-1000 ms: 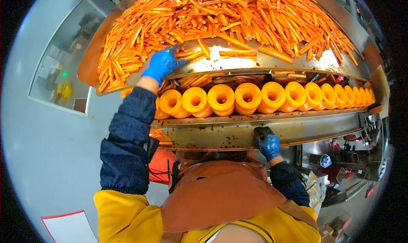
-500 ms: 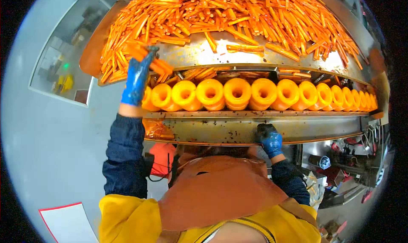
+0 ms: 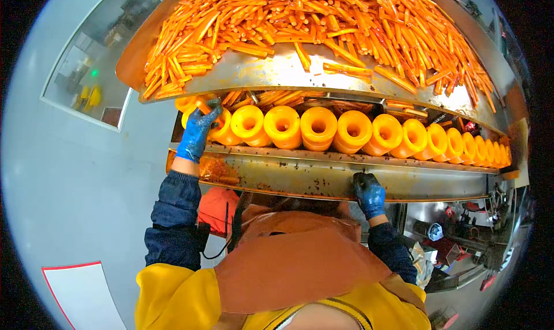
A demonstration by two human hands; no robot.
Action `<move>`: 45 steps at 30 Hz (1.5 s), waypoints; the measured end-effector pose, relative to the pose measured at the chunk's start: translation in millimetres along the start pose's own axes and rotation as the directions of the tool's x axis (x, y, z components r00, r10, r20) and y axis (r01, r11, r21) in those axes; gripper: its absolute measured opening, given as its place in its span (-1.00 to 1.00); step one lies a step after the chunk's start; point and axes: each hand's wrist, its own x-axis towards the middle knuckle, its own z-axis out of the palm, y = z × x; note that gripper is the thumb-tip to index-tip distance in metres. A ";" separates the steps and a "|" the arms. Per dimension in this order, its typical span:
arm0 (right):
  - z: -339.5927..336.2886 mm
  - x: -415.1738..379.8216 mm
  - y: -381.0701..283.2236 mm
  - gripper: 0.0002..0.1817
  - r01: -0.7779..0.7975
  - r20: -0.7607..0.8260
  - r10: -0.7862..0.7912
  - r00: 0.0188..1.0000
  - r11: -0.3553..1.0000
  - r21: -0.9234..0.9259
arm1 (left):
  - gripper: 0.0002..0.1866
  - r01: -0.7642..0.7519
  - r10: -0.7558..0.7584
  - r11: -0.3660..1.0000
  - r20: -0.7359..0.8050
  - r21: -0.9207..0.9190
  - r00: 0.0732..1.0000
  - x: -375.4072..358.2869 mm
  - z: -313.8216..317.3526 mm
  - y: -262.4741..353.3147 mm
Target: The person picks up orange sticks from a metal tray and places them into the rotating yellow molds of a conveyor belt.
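Observation:
My left hand (image 3: 199, 131), in a blue glove with dark-stained fingers, is closed at the left end of a row of yellow-orange funnel-mouthed cups (image 3: 283, 125). A short piece of an orange stick (image 3: 203, 107) shows at its fingertips, over the leftmost cups. My right hand (image 3: 369, 194), gloved the same way, is closed in a fist over the front edge of a metal trough (image 3: 300, 177). Whatever its fingers hold, if anything, is hidden. Behind the cups, a large heap of glossy orange sticks (image 3: 329, 24) covers a raised metal tray (image 3: 254, 70).
More orange sticks (image 3: 271, 98) lie in the gap between tray and cups. Clear plastic film (image 3: 218, 169) sits at the trough's left end, and dark crumbs dot its floor. A red-orange object (image 3: 219, 212) is below. Tools and machine parts (image 3: 467, 232) stand at right.
My left hand has come down from the heap's left edge to the leftmost cups, carrying orange sticks. My right hand stays at the trough's edge. The view has shifted slightly.

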 end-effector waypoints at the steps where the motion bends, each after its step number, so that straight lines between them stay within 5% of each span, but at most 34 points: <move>1: 0.2 0.1 1.2 -0.80 -0.003 -0.006 0.003 1.000 1.000 0.001 | -0.63 -0.005 0.005 1.000 0.005 0.001 1.000 4.3 -1.4 -3.4; 4: 3.2 -3.4 5.7 -0.79 0.044 -0.078 -0.038 0.996 0.996 0.078 | -0.62 -0.368 0.440 0.856 -0.141 0.363 0.887 26.8 1.4 -15.0; 5: 5.5 -2.9 6.9 -0.79 0.045 -0.066 -0.042 0.997 0.998 0.034 | -0.62 -0.373 0.443 0.855 -0.134 0.361 0.886 30.2 13.5 -4.8; 7: 13.8 -2.1 12.7 -0.78 0.042 -0.059 -0.042 0.997 0.999 -0.012 | -0.64 -0.564 0.649 0.602 0.065 0.566 0.758 24.7 58.6 32.1; 8: 20.2 -2.1 18.1 -0.78 0.108 -0.079 -0.112 0.991 0.993 -0.047 | -0.68 -0.635 0.649 0.508 0.225 0.582 0.726 29.5 78.2 47.0; 9: 21.5 -1.4 22.5 -0.78 0.173 -0.098 -0.181 0.979 0.981 -0.085 | -0.69 -0.590 0.535 0.530 0.300 0.609 0.790 40.7 98.8 58.8; 10: 13.8 -1.2 18.4 -0.78 0.168 -0.105 -0.177 0.979 0.982 -0.092 | -0.66 -0.612 0.547 0.519 0.318 0.597 0.775 59.3 119.1 60.0; 11: 2.4 -2.3 7.5 -0.77 0.128 -0.070 -0.131 0.989 0.991 -0.050 | -0.57 -0.485 0.434 0.615 0.248 0.621 0.866 74.1 140.8 66.5; 12: -4.9 -2.1 0.8 -0.75 0.085 -0.033 -0.086 0.996 0.996 -0.010 | -0.47 -0.551 0.474 0.559 0.307 0.619 0.825 85.2 156.4 76.2; 13: -3.8 -1.3 2.3 -0.75 0.079 -0.043 -0.080 0.996 0.997 -0.017 | -0.39 -0.449 0.417 0.512 0.245 0.732 0.875 99.8 177.8 80.1; 16: 8.8 -1.7 11.1 -0.76 0.097 -0.071 -0.097 0.993 0.995 0.000 | -0.42 -0.336 0.229 0.273 0.279 0.901 0.933 119.7 212.6 84.1; 17: 6.2 -1.5 9.7 -0.76 0.089 -0.081 -0.089 0.993 0.996 -0.003 | -0.42 -0.349 0.236 0.270 0.289 0.897 0.928 126.3 219.0 86.3; 19: 1.6 -3.5 5.6 -0.80 0.127 -0.154 -0.117 0.981 0.990 0.059 | -0.58 -0.366 -0.093 0.454 0.452 0.812 0.887 141.0 218.0 91.4; 20: 5.3 -3.6 8.4 -0.80 0.155 -0.176 -0.150 0.973 0.988 0.018 | -0.67 -0.613 0.036 0.561 0.723 0.557 0.690 160.5 203.0 74.4; 21: 6.6 -3.6 8.7 -0.80 0.148 -0.183 -0.141 0.973 0.989 0.024 | -0.67 -0.619 0.032 0.553 0.728 0.557 0.684 148.2 206.0 81.4; 23: 9.0 -3.2 7.9 -0.80 0.107 -0.172 -0.105 0.980 0.994 0.006 | -0.67 -0.779 0.382 0.463 0.698 0.423 0.606 119.0 209.5 87.0; 24: 9.5 -2.5 7.8 -0.80 0.101 -0.176 -0.098 0.980 0.995 0.011 | -0.67 -0.704 0.411 0.597 0.608 0.383 0.679 112.1 224.1 86.6; 25: 9.5 -2.1 7.5 -0.81 0.090 -0.156 -0.087 0.984 0.996 0.010 | -0.53 -0.457 0.281 0.795 0.426 0.398 0.860 107.0 242.3 88.1; 27: 10.4 -2.4 9.0 -0.81 0.076 -0.134 -0.074 0.988 0.997 0.008 | -0.38 -0.606 0.384 0.559 0.471 0.566 0.794 91.0 264.7 99.9; 28: 10.4 -2.7 10.4 -0.81 0.108 -0.149 -0.103 0.983 0.994 0.023 | -0.35 -0.686 0.403 0.322 0.562 0.652 0.723 82.1 273.4 107.5; 29: 10.0 -2.9 11.6 -0.81 0.139 -0.164 -0.132 0.978 0.990 0.035 | -0.35 -0.689 0.403 0.325 0.565 0.648 0.720 85.3 281.6 104.9; 31: 8.2 -1.7 11.8 -0.80 0.122 -0.121 -0.118 0.986 0.992 0.031 | -0.30 -0.776 0.145 -0.007 0.769 0.630 0.623 96.4 297.6 105.6; 33: 6.1 -2.2 10.7 -0.79 0.109 -0.077 -0.107 0.991 0.994 0.026 | -0.36 -0.765 0.127 -0.069 0.767 0.640 0.630 91.5 308.0 114.8; 35: 3.8 -1.1 6.9 -0.79 0.108 -0.072 -0.107 0.992 0.994 0.011 | -0.44 -0.734 -0.055 -0.219 0.743 0.643 0.667 84.1 310.2 123.8; 36: 4.9 -0.4 5.6 -0.79 0.121 -0.069 -0.120 0.990 0.993 0.013 | -0.50 -0.784 0.076 -0.219 0.812 0.580 0.579 90.1 300.4 111.6; 39: 7.1 -3.8 5.7 -0.80 0.084 -0.098 -0.085 0.992 0.996 -0.023 | -0.51 -0.767 0.139 -0.021 0.762 0.641 0.633 89.7 265.4 111.0; 40: 4.9 -2.8 6.0 -0.80 0.119 -0.133 -0.116 0.984 0.993 0.016 | -0.49 -0.702 0.178 0.112 0.681 0.703 0.710 96.2 248.5 111.3; 41: 4.3 -4.5 7.0 -0.79 0.153 -0.168 -0.142 0.975 0.987 0.054 | -0.49 -0.562 0.191 0.463 0.542 0.685 0.818 87.0 228.2 116.8; 42: 8.8 -7.3 10.2 -0.77 0.136 -0.156 -0.132 0.979 0.991 0.015 | -0.50 -0.690 0.440 0.597 0.552 0.409 0.708 108.3 200.1 99.2; 43: 7.2 -7.3 9.3 -0.77 0.143 -0.143 -0.139 0.980 0.990 0.018 | -0.52 -0.539 0.404 0.770 0.393 0.342 0.826 85.4 182.7 111.0; 45: 1.8 -2.9 5.7 -0.75 0.163 -0.140 -0.157 0.978 0.986 0.037 | -0.60 -0.441 0.364 0.873 0.322 0.208 0.874 54.9 136.2 119.1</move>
